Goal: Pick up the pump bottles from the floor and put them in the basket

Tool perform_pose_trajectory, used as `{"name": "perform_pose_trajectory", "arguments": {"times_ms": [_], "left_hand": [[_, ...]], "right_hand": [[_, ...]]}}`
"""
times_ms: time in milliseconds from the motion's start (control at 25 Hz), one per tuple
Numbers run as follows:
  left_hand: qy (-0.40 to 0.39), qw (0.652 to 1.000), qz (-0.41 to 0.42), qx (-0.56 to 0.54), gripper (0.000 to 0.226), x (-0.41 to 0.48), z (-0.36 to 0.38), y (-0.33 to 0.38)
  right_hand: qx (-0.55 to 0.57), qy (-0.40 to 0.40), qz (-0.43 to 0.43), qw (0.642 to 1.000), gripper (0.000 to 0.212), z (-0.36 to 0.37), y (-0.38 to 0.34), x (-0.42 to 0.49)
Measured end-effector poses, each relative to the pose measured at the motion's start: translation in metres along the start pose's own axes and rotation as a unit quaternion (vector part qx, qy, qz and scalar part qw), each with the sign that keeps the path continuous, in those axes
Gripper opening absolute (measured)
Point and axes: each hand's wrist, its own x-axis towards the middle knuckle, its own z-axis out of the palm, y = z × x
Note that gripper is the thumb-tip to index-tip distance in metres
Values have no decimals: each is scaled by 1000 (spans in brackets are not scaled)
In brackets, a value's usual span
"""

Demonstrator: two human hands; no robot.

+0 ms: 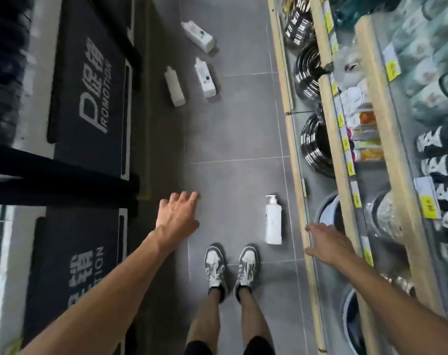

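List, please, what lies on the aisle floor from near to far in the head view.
Shoes, pump bottle by the right shoe, plain bottle level with a labelled bottle, farthest bottle.

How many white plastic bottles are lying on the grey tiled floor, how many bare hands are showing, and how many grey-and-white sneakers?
White plastic bottles on the grey tiled floor: 4 (one by the feet, pump head showing; three farther up the aisle)
Bare hands: 2 (left hand, right hand, both holding nothing)
Grey-and-white sneakers: 2
Total: 8
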Motion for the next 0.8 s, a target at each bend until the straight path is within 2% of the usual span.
{"name": "perform_pose_trajectory", "arguments": {"times_ms": [200,440,640,800], "left_hand": [[-20,999,29,40,72,96,89,-7],[-104,995,3,10,75,175,231,-5],[-136,991,-7,0,71,215,341,-4],[-134,990,2,34,67,240,404,-7]], "right_hand": [[-64,-22,-37,997,63,48,-2,111],[-38,-57,-28,997,65,138,8,231],[83,-55,52,994,71,213,9,322],[229,-12,143,963,91,266,3,388]]}}
